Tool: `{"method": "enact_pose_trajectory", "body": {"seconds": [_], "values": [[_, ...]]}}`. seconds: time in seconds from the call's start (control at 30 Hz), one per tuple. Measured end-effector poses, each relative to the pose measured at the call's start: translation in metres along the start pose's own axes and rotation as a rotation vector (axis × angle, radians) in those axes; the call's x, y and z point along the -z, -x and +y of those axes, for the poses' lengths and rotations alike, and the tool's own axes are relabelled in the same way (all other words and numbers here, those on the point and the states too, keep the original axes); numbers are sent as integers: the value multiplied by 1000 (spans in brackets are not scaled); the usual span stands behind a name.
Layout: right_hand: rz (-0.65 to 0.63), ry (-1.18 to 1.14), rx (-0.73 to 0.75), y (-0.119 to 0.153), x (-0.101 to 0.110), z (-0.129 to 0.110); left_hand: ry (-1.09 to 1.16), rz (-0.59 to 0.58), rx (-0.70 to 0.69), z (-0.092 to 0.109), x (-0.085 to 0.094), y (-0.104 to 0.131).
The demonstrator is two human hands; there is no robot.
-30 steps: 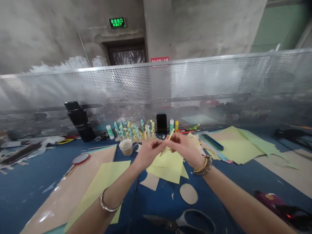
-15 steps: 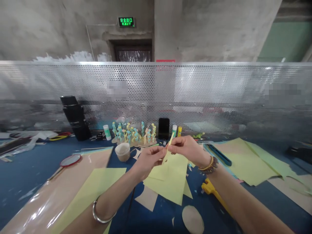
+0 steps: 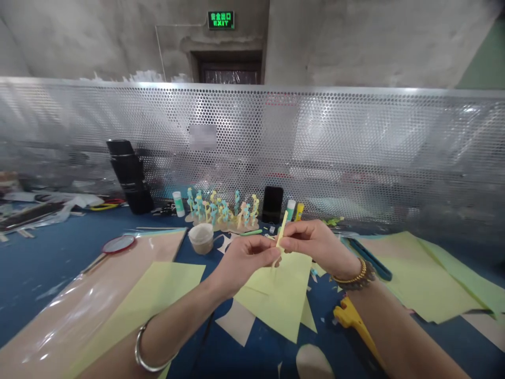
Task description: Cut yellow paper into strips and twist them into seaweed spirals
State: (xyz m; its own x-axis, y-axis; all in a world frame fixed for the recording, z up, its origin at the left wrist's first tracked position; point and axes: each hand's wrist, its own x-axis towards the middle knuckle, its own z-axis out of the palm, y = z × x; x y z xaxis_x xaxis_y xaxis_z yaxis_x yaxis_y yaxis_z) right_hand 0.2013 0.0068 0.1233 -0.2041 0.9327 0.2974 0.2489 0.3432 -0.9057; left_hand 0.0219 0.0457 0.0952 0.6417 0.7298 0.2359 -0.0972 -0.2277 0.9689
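A narrow yellow paper strip (image 3: 283, 227) stands nearly upright between my hands, above the middle of the table. My left hand (image 3: 252, 259) pinches its lower part, fingers closed. Close beside it, my right hand (image 3: 313, 243) grips the strip between thumb and fingertips. Beneath them lie yellow paper sheets (image 3: 282, 300) with a beige paper scrap (image 3: 236, 322) at their lower left. Behind my left hand is a small whitish cup (image 3: 201, 239). Farther back stand several twisted blue, yellow and pink paper pieces on a beige base (image 3: 232, 227).
A black bottle (image 3: 132, 181), a phone (image 3: 272, 204) and glue sticks (image 3: 179, 204) stand before a perforated metal screen (image 3: 355, 158). A red-rimmed magnifier (image 3: 118, 244) lies left. Yellow-handled scissors (image 3: 349, 315) are partly under my right forearm. More yellow sheets (image 3: 418, 273) lie right.
The view has shifted, so the background sits higher and the table objects farther right. Both hands still hold the strip, which now stands a little more upright.
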Motion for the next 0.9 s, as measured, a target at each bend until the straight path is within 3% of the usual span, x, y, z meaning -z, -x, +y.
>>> {"method": "enact_pose_trajectory", "body": {"seconds": [0.17,0.3,0.37,0.57,0.77,0.9], "values": [[101,136,26,-2,-2,10,-310,97,-66,1,3,-1],[181,219,51,-4,-7,14,-405,157,-86,0,6,-1],[169,174,36,-4,-8,15,-359,123,-65,-1,8,-2],[71,-4,-68,-4,-4,16,54,-60,101,-5,8,-4],[111,79,-54,-4,-7,12,-53,2,58,-3,7,-4],[89,18,-40,-4,-6,15,28,-39,82,-1,8,-3]]}}
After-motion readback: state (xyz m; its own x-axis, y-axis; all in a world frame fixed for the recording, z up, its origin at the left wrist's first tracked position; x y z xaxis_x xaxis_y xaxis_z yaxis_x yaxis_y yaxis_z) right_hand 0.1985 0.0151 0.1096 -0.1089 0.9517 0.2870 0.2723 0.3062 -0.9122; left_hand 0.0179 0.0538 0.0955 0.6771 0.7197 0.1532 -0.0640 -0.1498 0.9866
